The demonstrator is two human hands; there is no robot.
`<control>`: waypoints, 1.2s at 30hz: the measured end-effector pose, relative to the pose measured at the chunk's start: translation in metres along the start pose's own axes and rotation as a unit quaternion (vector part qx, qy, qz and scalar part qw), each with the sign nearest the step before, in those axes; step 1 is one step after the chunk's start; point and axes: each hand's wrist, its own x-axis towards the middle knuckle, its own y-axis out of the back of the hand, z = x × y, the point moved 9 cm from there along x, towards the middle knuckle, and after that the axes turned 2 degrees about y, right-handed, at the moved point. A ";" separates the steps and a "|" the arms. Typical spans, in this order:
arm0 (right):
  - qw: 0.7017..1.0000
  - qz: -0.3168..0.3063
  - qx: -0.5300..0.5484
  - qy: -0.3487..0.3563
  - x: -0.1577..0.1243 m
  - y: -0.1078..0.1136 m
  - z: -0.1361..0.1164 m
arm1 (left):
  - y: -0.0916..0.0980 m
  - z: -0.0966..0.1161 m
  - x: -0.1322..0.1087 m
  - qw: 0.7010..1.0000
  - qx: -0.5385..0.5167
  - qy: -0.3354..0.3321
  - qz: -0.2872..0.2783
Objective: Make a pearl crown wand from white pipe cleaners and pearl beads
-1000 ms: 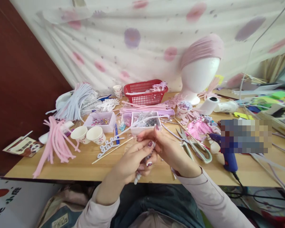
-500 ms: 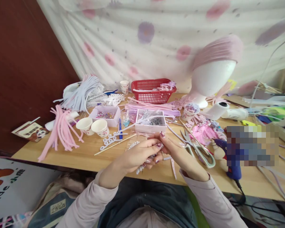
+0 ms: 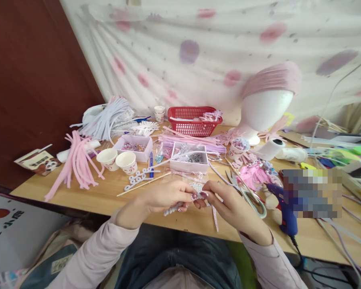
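Near the front edge of the pale wooden table (image 3: 105,200), the left hand (image 3: 167,195) and right hand (image 3: 227,202) pinch a knobbly pale-grey strip (image 3: 173,209).

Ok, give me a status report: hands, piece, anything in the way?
Left hand gripping pale bumpy piece, partly hidden. Right hand meeting left at the fingertips. Scissors just beyond right hand, not between hands.

Left hand (image 3: 171,194) and right hand (image 3: 227,201) pinch close together, both forearms (image 3: 104,241) angled inward.
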 end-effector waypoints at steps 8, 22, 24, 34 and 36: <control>0.987 -0.044 -0.152 0.043 -0.010 -0.009 -0.019 | 0.015 0.004 -0.018 0.987 0.156 0.013 -0.019; 0.937 0.124 -0.298 0.132 -0.017 -0.012 -0.038 | 0.086 -0.011 -0.072 0.931 -0.165 -0.122 0.303; 0.936 0.132 -0.299 0.128 -0.019 -0.014 -0.038 | 0.082 -0.011 -0.069 0.911 -0.201 -0.151 0.327; 0.929 0.074 0.359 -0.058 -0.025 -0.061 -0.006 | 0.051 -0.003 -0.049 0.835 -0.411 -0.303 0.205; 0.810 0.052 0.578 -0.082 -0.021 -0.085 -0.008 | 0.047 -0.003 -0.047 0.812 -0.444 -0.331 0.185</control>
